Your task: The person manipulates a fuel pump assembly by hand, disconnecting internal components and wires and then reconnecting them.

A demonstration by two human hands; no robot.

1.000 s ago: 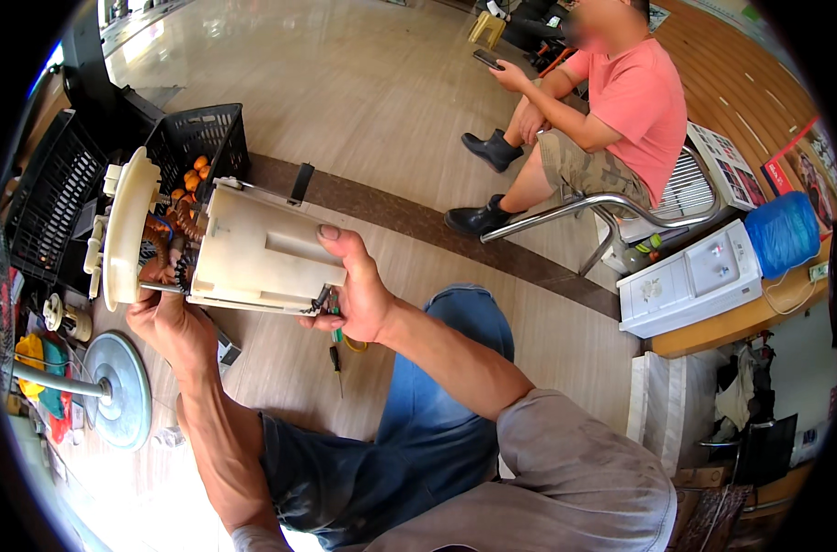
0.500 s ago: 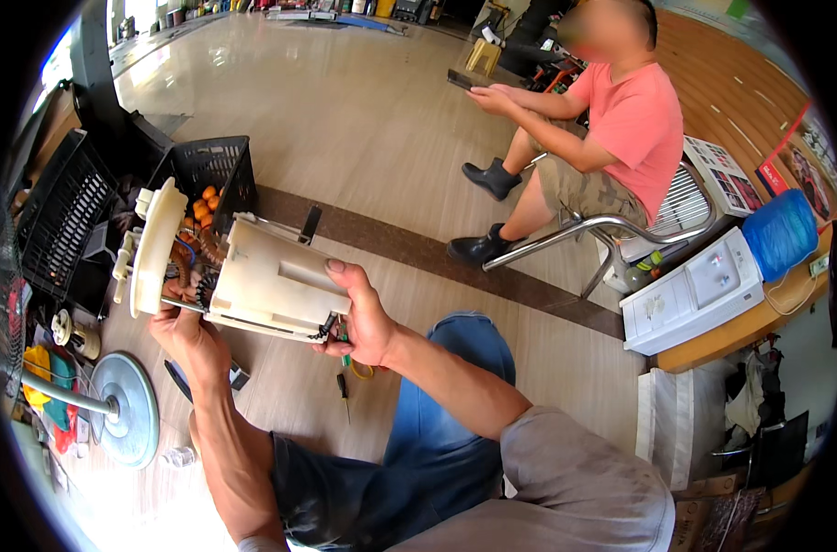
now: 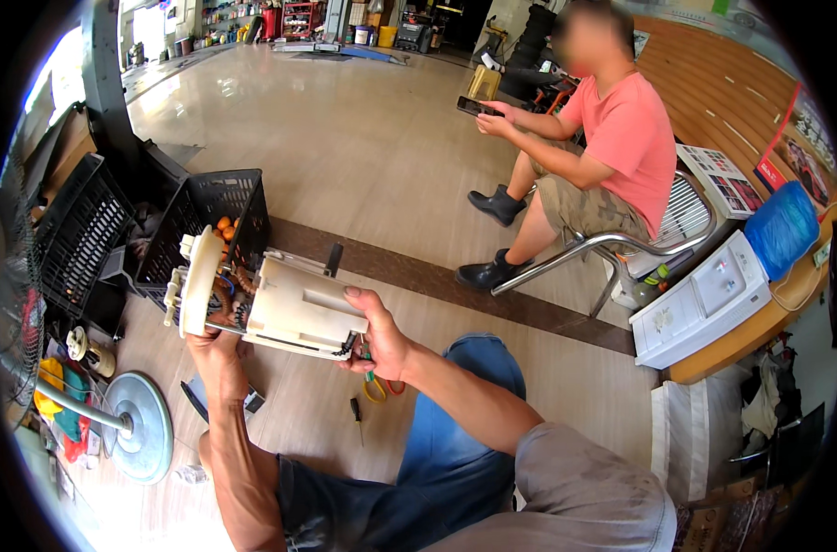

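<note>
Between my two hands is a cream-white fuel pump module (image 3: 299, 299), lying on its side in the air. Its round flange (image 3: 197, 281) with pipe stubs faces left; ribbed brown hoses and a metal rod join it to the boxy body. My left hand (image 3: 218, 359) is closed under the flange end, around the rod area, its fingertips partly hidden. At the other end my right hand (image 3: 381, 336) grips the body, thumb on top and fingers beneath. Below that hand, pliers (image 3: 374, 386) with coloured handles and a screwdriver (image 3: 357, 416) lie on the floor.
A black crate (image 3: 218, 198) holds orange fruit beyond the pump. Left of me stand a fan base (image 3: 138, 428) and another pump part (image 3: 89, 351). A seated person (image 3: 616, 138) in a pink shirt holds a phone (image 3: 473, 107). A water dispenser (image 3: 699, 294) lies at right.
The whole scene has shifted down and slightly right in view. Both hands keep their hold on the fuel pump module, and its pose is much the same. The seated person's phone has tilted.
</note>
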